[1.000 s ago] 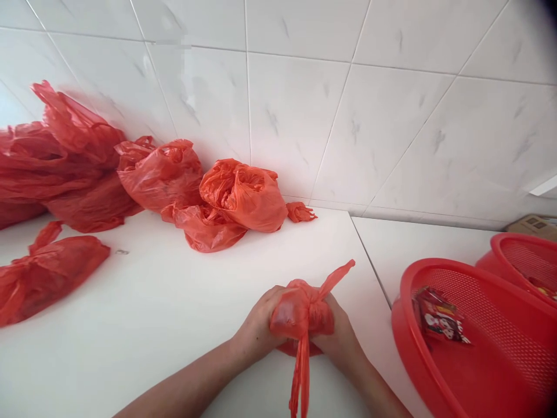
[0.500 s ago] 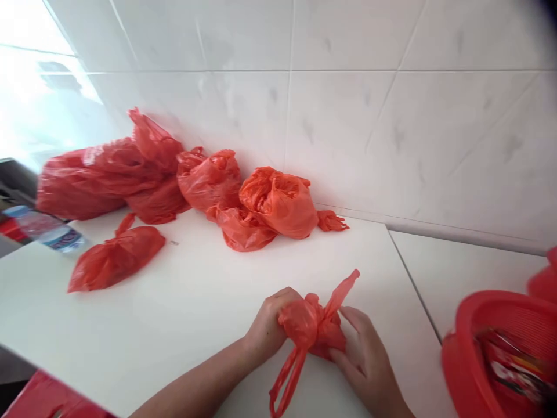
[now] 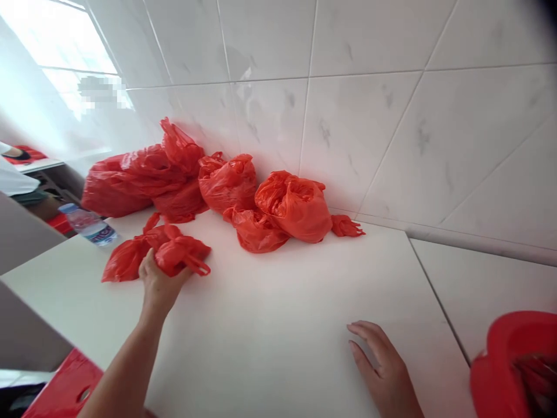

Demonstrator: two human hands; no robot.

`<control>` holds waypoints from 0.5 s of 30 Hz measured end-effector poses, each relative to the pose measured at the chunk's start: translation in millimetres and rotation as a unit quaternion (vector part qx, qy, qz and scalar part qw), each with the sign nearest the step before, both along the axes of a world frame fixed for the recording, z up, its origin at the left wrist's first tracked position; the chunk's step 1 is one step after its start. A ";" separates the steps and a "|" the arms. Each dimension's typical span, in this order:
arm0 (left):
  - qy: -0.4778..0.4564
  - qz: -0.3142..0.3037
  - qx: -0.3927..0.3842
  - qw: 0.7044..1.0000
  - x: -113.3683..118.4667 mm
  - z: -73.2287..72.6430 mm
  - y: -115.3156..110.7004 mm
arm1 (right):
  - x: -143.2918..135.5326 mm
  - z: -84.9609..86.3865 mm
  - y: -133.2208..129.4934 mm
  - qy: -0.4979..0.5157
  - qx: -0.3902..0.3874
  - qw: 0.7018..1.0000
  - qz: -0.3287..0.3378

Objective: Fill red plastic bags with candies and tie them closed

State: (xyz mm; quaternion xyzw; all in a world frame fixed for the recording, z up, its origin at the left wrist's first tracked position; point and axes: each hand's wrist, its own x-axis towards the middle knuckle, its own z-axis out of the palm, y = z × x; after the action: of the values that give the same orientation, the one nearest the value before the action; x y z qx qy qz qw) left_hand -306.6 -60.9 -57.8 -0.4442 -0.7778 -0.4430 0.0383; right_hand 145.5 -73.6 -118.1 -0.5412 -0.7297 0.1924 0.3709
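Observation:
My left hand (image 3: pixel 159 285) grips a small knotted red plastic bag (image 3: pixel 173 255) at the left of the white table (image 3: pixel 270 325). Its looped handle sticks out to the right. Right against it lies another tied red bag (image 3: pixel 122 262), partly covered by the held one. What the bags contain is hidden. Over the table's right part, my right hand (image 3: pixel 383 366) has thumb and fingers apart and holds nothing.
Several filled red bags (image 3: pixel 293 209) line the tiled wall (image 3: pixel 270 128), with a small crumpled one (image 3: pixel 347 226) at their right end. A water bottle (image 3: pixel 89 224) lies at the far left. A red basket (image 3: pixel 491 371) stands at the right edge.
My left hand has carried the knotted bag from the front middle to the left, beside the other tied bag. My right hand has let go of it. The view has shifted left.

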 end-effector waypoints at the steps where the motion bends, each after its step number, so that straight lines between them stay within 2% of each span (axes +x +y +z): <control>1: 0.002 0.011 -0.026 1.000 -2.1 -4.6 3.7 | -1.1 0.9 0.0 -0.004 0.000 1.000 0.000; 5: 0.011 -0.009 -0.146 0.989 -3.5 -19.8 17.7 | -4.8 5.0 0.0 -0.007 -0.014 1.000 -0.005; 7: 0.027 0.009 -0.156 0.987 2.3 -19.4 23.3 | -6.5 7.1 0.4 -0.011 -0.028 1.000 -0.005; 9: 0.084 0.042 -0.091 0.991 18.7 -12.7 28.3 | -8.5 9.0 1.7 -0.013 -0.040 0.999 -0.002; 11: 0.170 0.021 0.039 0.984 49.1 -2.0 34.7 | -10.6 10.8 3.9 -0.009 -0.053 0.999 -0.002; 13: 0.215 -0.117 0.135 0.960 92.1 10.1 45.6 | -12.6 12.6 6.5 -0.002 -0.062 0.998 -0.006; 15: 0.193 -0.326 0.117 0.918 142.8 21.1 64.2 | -13.8 14.8 8.7 0.009 -0.068 0.998 -0.013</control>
State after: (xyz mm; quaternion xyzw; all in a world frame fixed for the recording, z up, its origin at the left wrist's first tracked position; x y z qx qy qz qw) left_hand -163.8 3.3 -36.7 -0.7426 -0.5094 -0.4246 0.0931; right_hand 131.7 -64.8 -103.3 -0.5731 -0.7042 0.2413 0.3426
